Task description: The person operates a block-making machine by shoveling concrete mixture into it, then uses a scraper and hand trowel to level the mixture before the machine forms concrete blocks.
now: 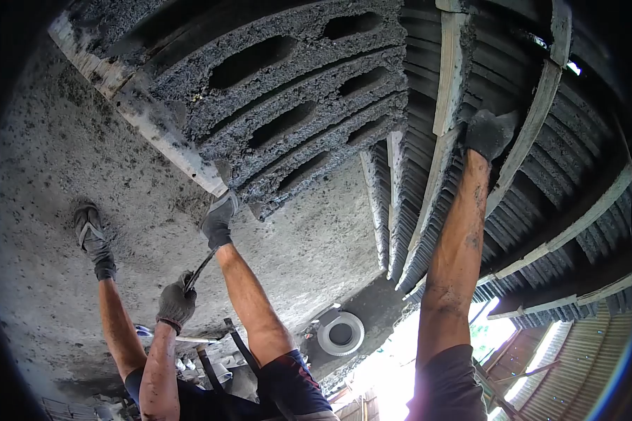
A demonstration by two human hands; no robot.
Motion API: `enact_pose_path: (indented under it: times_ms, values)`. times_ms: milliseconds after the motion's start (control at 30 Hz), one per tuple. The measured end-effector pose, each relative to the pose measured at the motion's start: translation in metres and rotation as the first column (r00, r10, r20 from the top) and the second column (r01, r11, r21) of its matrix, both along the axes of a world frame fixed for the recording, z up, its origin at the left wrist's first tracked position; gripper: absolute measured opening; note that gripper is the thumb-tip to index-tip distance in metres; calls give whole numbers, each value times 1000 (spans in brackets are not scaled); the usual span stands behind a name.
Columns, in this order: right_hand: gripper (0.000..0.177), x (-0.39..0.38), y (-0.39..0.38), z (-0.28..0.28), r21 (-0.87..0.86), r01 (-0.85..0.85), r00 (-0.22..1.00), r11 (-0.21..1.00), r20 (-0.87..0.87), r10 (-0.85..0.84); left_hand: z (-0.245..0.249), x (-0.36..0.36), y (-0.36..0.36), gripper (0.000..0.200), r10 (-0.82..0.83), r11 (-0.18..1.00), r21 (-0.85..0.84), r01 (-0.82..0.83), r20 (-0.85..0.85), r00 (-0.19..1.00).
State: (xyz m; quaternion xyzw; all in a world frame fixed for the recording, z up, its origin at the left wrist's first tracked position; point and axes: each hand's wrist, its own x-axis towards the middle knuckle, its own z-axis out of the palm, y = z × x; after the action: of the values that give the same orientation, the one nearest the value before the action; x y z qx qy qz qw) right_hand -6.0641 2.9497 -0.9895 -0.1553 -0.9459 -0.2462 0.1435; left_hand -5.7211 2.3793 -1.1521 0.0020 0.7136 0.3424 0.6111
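Observation:
My left hand (175, 303), in a dirty grey knit glove, is closed around the handle of a thin dark tool (201, 269). The tool slants up towards my right ankle, which hides its far end, so its kind does not show. Ahead of my feet lie rough, dark grey hollow blocks (274, 91) with long oval holes, beside a wooden board (168, 151). Far to the right, my right hand (489, 133) in a dark glove reaches among wooden boards (451, 77) over rows of dark ribbed pieces. Its fingers blend into the shadow there.
My sandalled feet, the left foot (89, 228) and the right foot (220, 214), stand on a speckled concrete floor (49, 168). A pale tyre (340, 333) lies behind me. More boards and ribbed pieces (576, 168) fill the right side, near a corrugated wall (590, 365).

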Motion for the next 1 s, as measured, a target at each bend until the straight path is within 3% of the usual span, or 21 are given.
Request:
enact_pose_path:
  times_ms: [67, 133, 167, 200, 433, 500, 600, 667, 800, 1000]
  values:
    - [42, 1, 10, -5, -34, -2, 998, 999, -58, 0, 1, 1, 0, 45, -8, 1000, 0, 8, 11, 1000]
    - [41, -3, 28, -21, 27, 120, 993, 992, -21, -119, 3, -3, 1, 45, -14, 1000, 3, 14, 23, 1000]
    - [37, -6, 16, -23, -112, 233, 968, 966, -74, -242, 5, -7, 2, 44, -22, 1000, -8, 23, 53, 998]
    - [36, -7, 10, -27, -116, 234, 968, 965, -69, -243, 6, -10, 3, 43, -30, 999, -23, 32, 82, 996]
    - [23, -11, -10, -45, -119, 180, 971, 976, 181, -157, -4, -12, 2, 45, 25, 1000, -9, -25, 20, 999]
    - [20, -11, -4, -43, -127, 141, 964, 982, 242, -107, -3, -15, 1, 46, 20, 1000, -19, -19, 69, 997]
    - [32, -18, 24, -36, -144, 69, 919, 987, 395, -7, -9, -10, -1, 46, 75, 997, -4, -75, 9, 997]
    - [31, -14, 32, -35, -434, 256, 939, 864, 325, -115, -8, -13, -3, 46, 85, 996, -11, -85, 3, 996]
    - [28, 5, 28, -10, -157, 81, 997, 984, 9, -80, -3, -19, 0, 46, 79, 997, -2, -79, 23, 997]
    - [25, 1, 42, -22, 10, 30, 1000, 999, 0, -30, 2, -25, 2, 47, 26, 999, 45, -25, -20, 999]
